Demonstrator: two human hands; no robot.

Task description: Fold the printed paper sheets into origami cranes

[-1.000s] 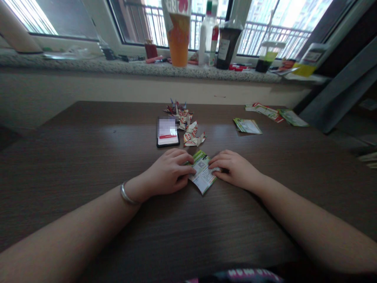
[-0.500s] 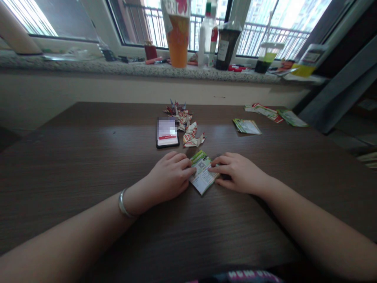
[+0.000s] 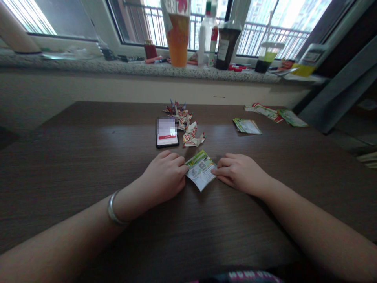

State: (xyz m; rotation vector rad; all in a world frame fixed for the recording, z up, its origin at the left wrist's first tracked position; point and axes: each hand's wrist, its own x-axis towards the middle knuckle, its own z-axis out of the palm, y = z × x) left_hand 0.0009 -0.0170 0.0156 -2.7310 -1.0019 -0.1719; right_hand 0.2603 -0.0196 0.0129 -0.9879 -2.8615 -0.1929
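Observation:
A green and white printed paper sheet (image 3: pixel 201 173), with a square code on it, lies at an angle over the dark table between my hands. My left hand (image 3: pixel 167 173) is closed on its left corner, thumb and fingers pinched together. At the right corner, my right hand (image 3: pixel 235 173) pinches the edge between thumb and fingertips. The sheet bows slightly between the two grips. Just beyond it sit folded paper pieces (image 3: pixel 193 135) with red lettering, and a phone (image 3: pixel 167 133) with a lit screen lies to their left.
At the back right of the table (image 3: pixel 88 129) is a small stack of printed papers (image 3: pixel 246 126). Behind it lie more loose papers (image 3: pixel 266 113). Along the granite sill (image 3: pixel 132 67) stand a tall cup of orange drink (image 3: pixel 178 43), a dark cup (image 3: pixel 226 47) and bottles.
My left hand has shifted left and now pinches the sheet's left corner. My right fingers have closed on the right corner, and more of the sheet shows.

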